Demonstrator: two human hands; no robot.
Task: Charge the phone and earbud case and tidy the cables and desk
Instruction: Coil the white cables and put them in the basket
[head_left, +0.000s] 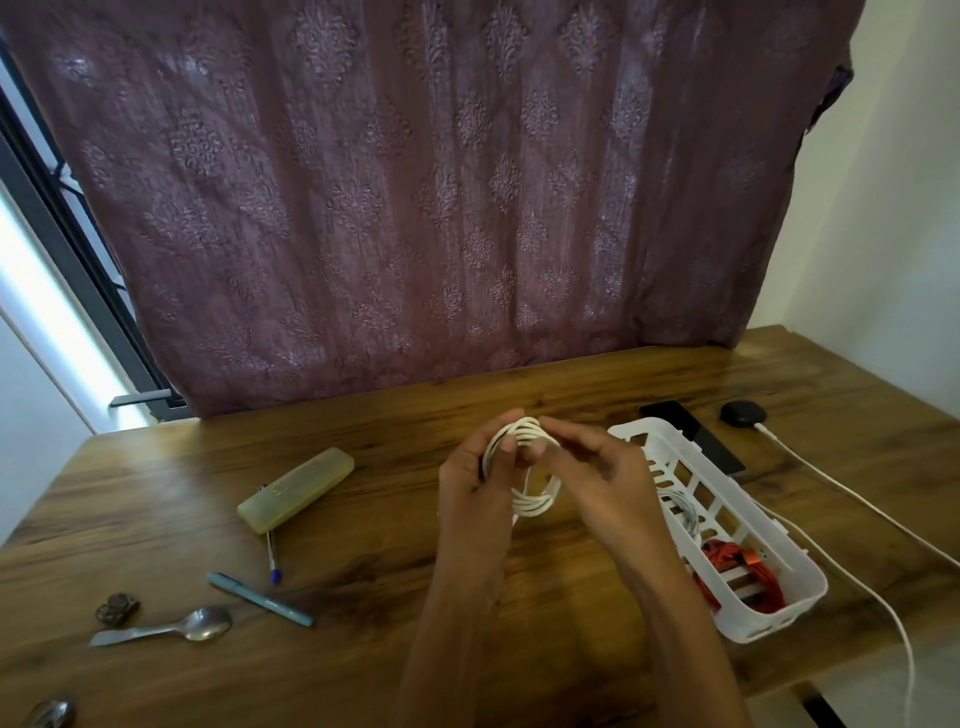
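Observation:
Above the middle of the wooden desk (363, 431) I hold a coiled white cable (535, 501). My left hand (480, 483) grips the coil's left side and my right hand (597, 478) pinches its top right. Right of my hands stands a white slotted basket (769, 621) with an orange cable (727, 566) and a white cable (680, 506) inside. Behind the basket lies a black phone (696, 436). A black earbud case (743, 414) sits at the back right with a white charging cable (852, 499) plugged into it, which runs off the desk's right edge.
On the left of the desk lie a yellowish case (296, 490), a blue-capped pen (272, 556), a teal pen (260, 598), a spoon (166, 627), a small dark object (117, 608) and a second spoon (49, 714) at the front edge. A purple curtain (441, 182) hangs behind.

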